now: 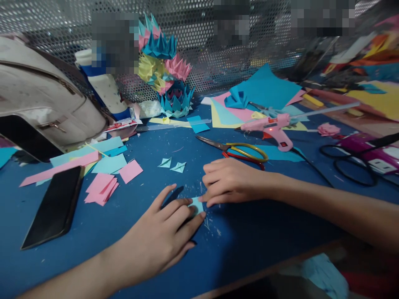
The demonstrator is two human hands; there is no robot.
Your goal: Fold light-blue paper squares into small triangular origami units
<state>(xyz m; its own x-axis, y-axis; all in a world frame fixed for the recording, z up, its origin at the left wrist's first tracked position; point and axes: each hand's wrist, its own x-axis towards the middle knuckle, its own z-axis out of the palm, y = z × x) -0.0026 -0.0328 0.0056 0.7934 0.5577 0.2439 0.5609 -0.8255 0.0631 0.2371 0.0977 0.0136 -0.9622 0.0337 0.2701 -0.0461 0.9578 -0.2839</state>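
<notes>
A small light blue paper square [198, 206] lies flat on the blue table, partly hidden by fingers. My left hand [170, 226] holds it down with its index and middle fingertips, while the little finger sticks out to the side. From the right, my right hand [232, 182] has its fingers curled, and a fingertip meets the square's upper right edge. Just beyond the hands sit two small folded light blue pieces, one folded piece [165, 162] left of the other folded piece [178, 167]. Yellow-and-red-handled scissors [232, 149] lie behind my right hand.
A phone [54, 207] and pink paper squares [102, 189] lie left. A pink glue gun [274, 128] with a black cord rests at right. Behind stand a folded-paper flower stack [165, 62], a bottle [104, 85] and a backpack [46, 91]. Blue sheets [264, 89] lie at the back.
</notes>
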